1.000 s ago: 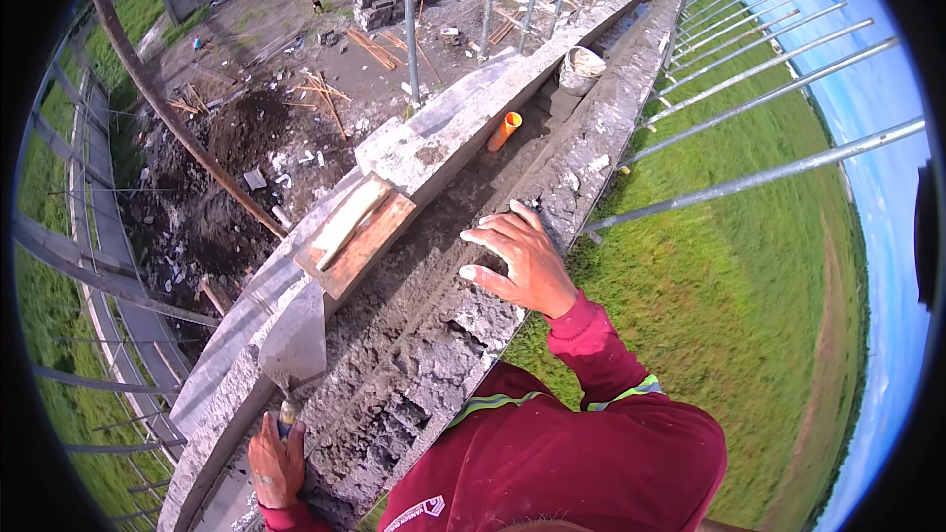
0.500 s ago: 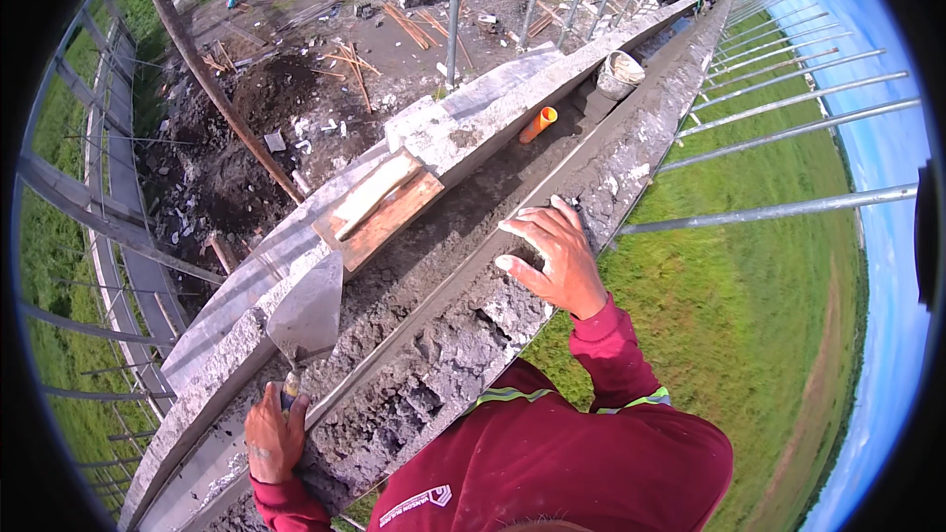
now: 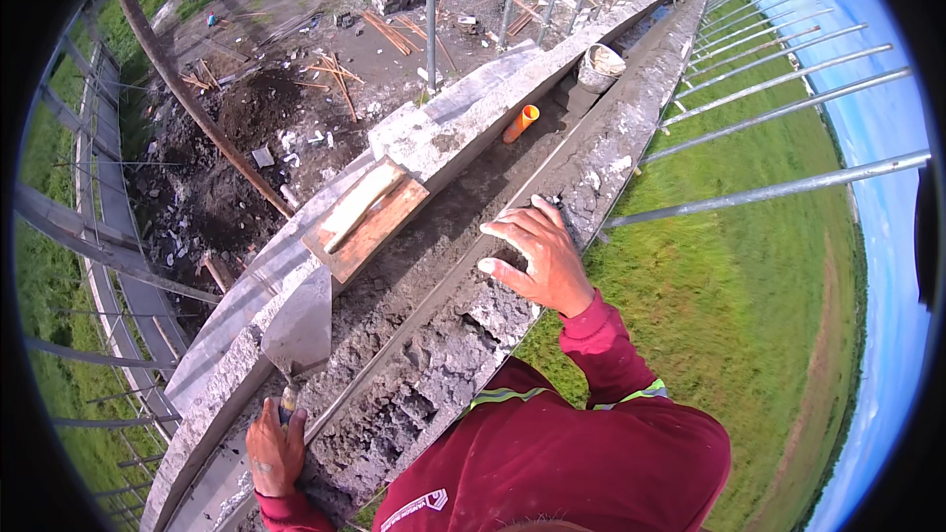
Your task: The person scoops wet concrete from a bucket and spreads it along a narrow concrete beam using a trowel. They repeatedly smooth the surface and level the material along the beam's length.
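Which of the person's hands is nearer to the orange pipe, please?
The right hand is nearer: it is spread over the rough concrete ledge, below the orange pipe in the picture. The left hand, holding the trowel, is farther away, at lower left.

1 white logo [image 3: 414,510], a hexagonal emblem with lettering beside it, is printed on the maroon shirt [image 3: 591,453], below its reflective stripe [image 3: 507,396].

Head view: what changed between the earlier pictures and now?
Only the view visibly shifted, leaving the scene slightly farther right than at first; nothing was taken or released. The left hand still holds the trowel; right hand, wooden board, orange pipe and bucket stayed put.
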Demonstrator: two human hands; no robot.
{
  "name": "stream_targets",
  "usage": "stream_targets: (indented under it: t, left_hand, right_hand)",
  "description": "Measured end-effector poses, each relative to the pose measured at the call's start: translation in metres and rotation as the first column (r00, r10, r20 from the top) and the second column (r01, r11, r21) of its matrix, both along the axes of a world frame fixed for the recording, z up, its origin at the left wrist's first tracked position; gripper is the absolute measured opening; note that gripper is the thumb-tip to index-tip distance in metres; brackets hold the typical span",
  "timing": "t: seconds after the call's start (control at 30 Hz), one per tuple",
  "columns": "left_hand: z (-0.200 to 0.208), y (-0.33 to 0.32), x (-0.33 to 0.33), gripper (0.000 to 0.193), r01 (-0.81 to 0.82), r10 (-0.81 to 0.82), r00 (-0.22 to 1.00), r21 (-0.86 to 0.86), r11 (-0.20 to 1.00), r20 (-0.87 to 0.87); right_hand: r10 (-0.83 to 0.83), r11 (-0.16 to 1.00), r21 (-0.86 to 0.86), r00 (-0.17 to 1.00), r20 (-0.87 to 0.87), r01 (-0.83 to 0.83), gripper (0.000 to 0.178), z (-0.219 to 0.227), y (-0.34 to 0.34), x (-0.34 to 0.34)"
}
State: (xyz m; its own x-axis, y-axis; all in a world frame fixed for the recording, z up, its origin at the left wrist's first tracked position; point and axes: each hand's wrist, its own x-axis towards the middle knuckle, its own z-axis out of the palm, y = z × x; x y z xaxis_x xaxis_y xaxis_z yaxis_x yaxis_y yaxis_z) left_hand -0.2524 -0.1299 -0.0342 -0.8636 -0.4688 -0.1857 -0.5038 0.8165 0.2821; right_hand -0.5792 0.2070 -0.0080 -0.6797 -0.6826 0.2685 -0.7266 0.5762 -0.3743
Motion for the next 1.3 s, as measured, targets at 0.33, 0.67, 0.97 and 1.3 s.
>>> stream_targets:
  t: [0.33, 0.67, 0.97, 1.3]
  left_hand:
    - [0.006, 0.0, -0.005, 0.06, 0.006, -0.006, 1.0, 0.019, 1.0, 0.011]
    - [0.015, 0.001, -0.014, 0.047, 0.056, -0.059, 0.994, -0.035, 0.998, -0.094]
    - [-0.008, -0.006, 0.001, 0.042, 0.01, -0.003, 0.996, 0.077, 0.997, -0.085]
    - [-0.007, -0.005, 0.002, 0.037, 0.011, -0.003, 0.991, 0.057, 0.998, -0.137]
  right_hand:
    - [-0.005, 1.0, -0.019, 1.0, -0.025, 0.005, 0.049, 0.003, -0.002, 0.002]
    - [0.017, 0.999, -0.028, 0.999, -0.044, -0.018, 0.049, -0.002, 0.001, 0.002]
    - [0.08, 0.996, 0.036, 0.996, -0.035, -0.079, 0.041, -0.01, -0.002, 0.004]
    - [0.15, 0.989, 0.02, 0.981, -0.12, -0.149, 0.043, -0.011, -0.001, 0.001]
